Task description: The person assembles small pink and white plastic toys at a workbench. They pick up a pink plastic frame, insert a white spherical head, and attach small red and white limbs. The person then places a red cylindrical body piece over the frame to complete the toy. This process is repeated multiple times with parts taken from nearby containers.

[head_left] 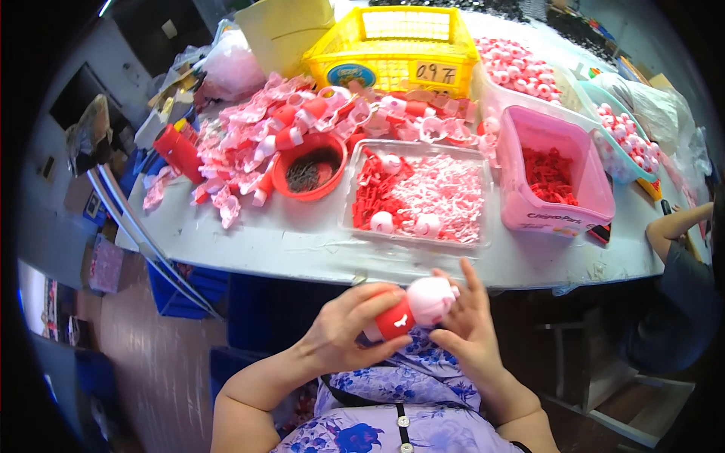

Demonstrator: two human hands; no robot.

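My left hand (pixel 351 321) is wrapped round a small plastic toy figure with a red body (pixel 395 320) and a round, pale pink head (pixel 430 300). The toy lies tilted in front of my chest, its head toward the right. My right hand (pixel 472 328) is beside that head, fingers apart and thumb below it; whether it touches the toy is hard to see. Beyond my hands, a clear tray (pixel 418 237) on the table holds small red pieces (pixel 375 192), small pale pink pieces (pixel 445 189) and a few round pink heads (pixel 383 221).
Left of the tray stand a red bowl (pixel 281 175) of dark small parts and a heap of pink and red plastic parts (pixel 249 128). A pink bin (pixel 513 208) of red pieces is to its right. Behind sits a yellow basket (pixel 461 57). Another person's arm (pixel 680 224) shows at far right.
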